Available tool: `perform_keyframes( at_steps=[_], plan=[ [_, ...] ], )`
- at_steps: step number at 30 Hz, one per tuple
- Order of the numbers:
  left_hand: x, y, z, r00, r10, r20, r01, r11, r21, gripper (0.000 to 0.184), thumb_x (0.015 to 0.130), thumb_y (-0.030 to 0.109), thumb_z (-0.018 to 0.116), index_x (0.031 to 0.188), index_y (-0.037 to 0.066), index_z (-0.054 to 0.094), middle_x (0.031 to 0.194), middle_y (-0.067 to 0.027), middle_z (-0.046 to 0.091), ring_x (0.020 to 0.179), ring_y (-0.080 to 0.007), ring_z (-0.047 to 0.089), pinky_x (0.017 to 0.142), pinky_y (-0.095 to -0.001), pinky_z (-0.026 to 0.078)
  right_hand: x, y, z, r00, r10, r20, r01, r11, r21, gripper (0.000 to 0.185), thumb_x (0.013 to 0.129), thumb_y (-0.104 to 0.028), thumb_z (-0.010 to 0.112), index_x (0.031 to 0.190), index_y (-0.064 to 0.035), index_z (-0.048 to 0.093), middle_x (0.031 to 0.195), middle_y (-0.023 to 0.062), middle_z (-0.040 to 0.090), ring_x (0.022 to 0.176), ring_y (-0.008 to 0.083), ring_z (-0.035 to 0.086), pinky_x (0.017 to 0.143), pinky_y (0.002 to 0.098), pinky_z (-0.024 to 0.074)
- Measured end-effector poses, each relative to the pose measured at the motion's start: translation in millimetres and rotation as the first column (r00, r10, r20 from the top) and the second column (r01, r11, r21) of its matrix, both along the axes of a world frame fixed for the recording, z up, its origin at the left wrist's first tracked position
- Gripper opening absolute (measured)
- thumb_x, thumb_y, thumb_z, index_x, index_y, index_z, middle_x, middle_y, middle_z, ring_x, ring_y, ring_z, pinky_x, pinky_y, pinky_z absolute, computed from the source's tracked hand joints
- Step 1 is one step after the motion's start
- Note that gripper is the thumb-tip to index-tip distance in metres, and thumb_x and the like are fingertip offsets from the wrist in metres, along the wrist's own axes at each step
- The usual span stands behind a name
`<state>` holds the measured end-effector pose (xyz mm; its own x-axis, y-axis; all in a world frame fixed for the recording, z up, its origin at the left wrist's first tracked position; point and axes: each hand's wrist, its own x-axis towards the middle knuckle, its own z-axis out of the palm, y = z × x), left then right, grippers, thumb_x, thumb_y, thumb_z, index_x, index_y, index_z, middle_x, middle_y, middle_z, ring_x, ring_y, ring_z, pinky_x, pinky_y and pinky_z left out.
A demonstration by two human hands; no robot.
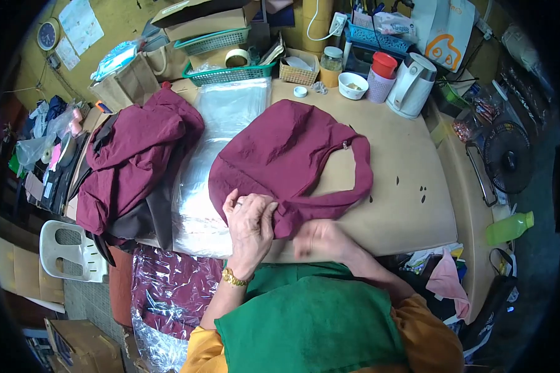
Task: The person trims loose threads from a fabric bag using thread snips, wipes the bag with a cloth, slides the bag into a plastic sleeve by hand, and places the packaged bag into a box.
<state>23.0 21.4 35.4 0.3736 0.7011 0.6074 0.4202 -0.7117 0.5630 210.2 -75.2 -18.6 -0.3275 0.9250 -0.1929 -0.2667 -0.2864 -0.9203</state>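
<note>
A maroon fabric shoulder bag [274, 146] lies on the table in front of me, its wide strap looping out to the right. My left hand [251, 219], with a gold watch at the wrist, is closed on the bag's near end, the fingers bent over the cloth. Just right of that end is my right hand [323, 240], low by the table's front edge. Motion blurs its fingers, and whether they touch the cloth does not show.
More maroon and dark bags [140, 143] are heaped at the left beside clear plastic sleeves [199, 205]. A plastic-wrapped maroon pack [174, 292] sits below the table edge. Green baskets [230, 73], a white bowl [353, 86] and a kettle [412, 86] stand along the back.
</note>
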Motion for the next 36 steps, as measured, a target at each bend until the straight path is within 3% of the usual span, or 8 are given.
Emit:
perform_keyframes(
  at_steps=[3, 5, 7, 9, 10, 12, 15, 36],
  plan=[
    [-13.9, 6.0, -4.7, 0.998, -0.044, -0.052, 0.043, 0.999, -0.018, 0.004, 0.085, 0.009, 0.068, 0.083, 0.008, 0.065, 0.085, -0.0036, 0.065, 0.093, -0.0211, 0.063, 0.109, -0.0499, 0.027, 5.0, -33.8, -12.1, 0.832, 0.510, 0.220, -0.513, 0.857, -0.045, 0.021, 0.102, -0.020, 0.056, 0.105, -0.0012, 0.064, 0.095, 0.0022, 0.066, 0.092, 0.0076, 0.058, 0.083, 0.0261, 0.0469],
    [-26.3, 3.7, -12.8, 0.987, -0.130, -0.090, 0.126, 0.991, -0.044, 0.005, 0.083, 0.011, 0.071, 0.083, 0.009, 0.066, 0.088, -0.0029, 0.066, 0.097, -0.0210, 0.063, 0.113, -0.0548, 0.020, 39.3, -60.3, -21.4, 0.802, 0.461, 0.380, -0.503, 0.864, 0.014, 0.034, 0.106, -0.028, 0.047, 0.094, 0.0011, 0.059, 0.085, -0.0006, 0.058, 0.082, 0.0084, 0.051, 0.076, 0.0279, 0.0454],
    [-40.2, -3.6, -24.6, 0.982, -0.141, -0.126, 0.134, 0.989, -0.064, 0.004, 0.083, 0.011, 0.071, 0.083, 0.009, 0.067, 0.090, -0.0033, 0.067, 0.099, -0.0225, 0.064, 0.114, -0.0550, 0.019, 87.3, -105.2, -68.2, 0.823, 0.437, 0.363, -0.380, 0.898, -0.222, 0.042, 0.105, -0.035, 0.040, 0.090, 0.0009, 0.055, 0.081, 0.0000, 0.056, 0.078, 0.0103, 0.051, 0.074, 0.0318, 0.0454],
    [-46.0, -13.5, -37.5, 0.974, -0.177, -0.140, 0.156, 0.976, -0.149, 0.006, 0.081, 0.013, 0.073, 0.083, 0.010, 0.068, 0.093, -0.0030, 0.069, 0.104, -0.0243, 0.065, 0.115, -0.0569, 0.016, 127.3, -150.2, -159.0, 0.434, 0.174, 0.884, -0.425, 0.904, 0.031, 0.036, 0.099, -0.030, 0.043, 0.086, -0.0014, 0.061, 0.077, 0.0098, 0.061, 0.071, 0.0170, 0.057, 0.066, 0.0365, 0.0454],
    [-48.1, -18.0, -42.9, 0.974, -0.177, -0.142, 0.155, 0.976, -0.150, 0.006, 0.081, 0.013, 0.073, 0.083, 0.010, 0.068, 0.093, -0.0030, 0.069, 0.104, -0.0243, 0.065, 0.115, -0.0569, 0.016, 128.6, -157.2, -174.1, 0.307, 0.142, 0.941, -0.276, 0.960, -0.055, 0.036, 0.099, -0.030, 0.043, 0.086, -0.0014, 0.061, 0.077, 0.0098, 0.061, 0.071, 0.0171, 0.057, 0.066, 0.0365, 0.0455],
    [-47.1, -23.4, -52.3, 0.975, -0.190, -0.111, 0.172, 0.973, -0.153, 0.006, 0.081, 0.013, 0.073, 0.083, 0.010, 0.068, 0.095, -0.0030, 0.069, 0.106, -0.0243, 0.064, 0.116, -0.0574, 0.016, 131.0, -152.3, -199.5, 0.299, 0.142, 0.944, 0.102, 0.978, -0.180, 0.035, 0.099, -0.029, 0.044, 0.086, -0.0015, 0.061, 0.078, 0.0099, 0.061, 0.071, 0.0173, 0.057, 0.066, 0.0365, 0.0456],
    [-45.7, -30.7, -53.4, 0.981, -0.167, -0.099, 0.149, 0.975, -0.162, 0.007, 0.080, 0.014, 0.073, 0.083, 0.011, 0.068, 0.096, -0.0032, 0.069, 0.107, -0.0247, 0.064, 0.116, -0.0573, 0.015, 128.4, -136.2, -220.1, 0.277, 0.089, 0.957, 0.346, 0.920, -0.186, 0.035, 0.099, -0.029, 0.044, 0.087, -0.0016, 0.061, 0.078, 0.0100, 0.061, 0.072, 0.0175, 0.057, 0.066, 0.0365, 0.0458],
    [-38.4, -46.4, -53.2, 0.978, -0.190, -0.088, 0.172, 0.967, -0.186, 0.014, 0.076, 0.013, 0.073, 0.089, 0.013, 0.069, 0.103, -0.0043, 0.067, 0.105, -0.0224, 0.063, 0.116, -0.0545, 0.016, 123.7, -166.2, -233.4, 0.304, 0.149, 0.941, 0.384, 0.885, -0.264, 0.030, 0.099, -0.027, 0.048, 0.089, -0.0023, 0.062, 0.080, 0.0106, 0.063, 0.072, 0.0193, 0.059, 0.068, 0.0365, 0.0471]
  ],
)
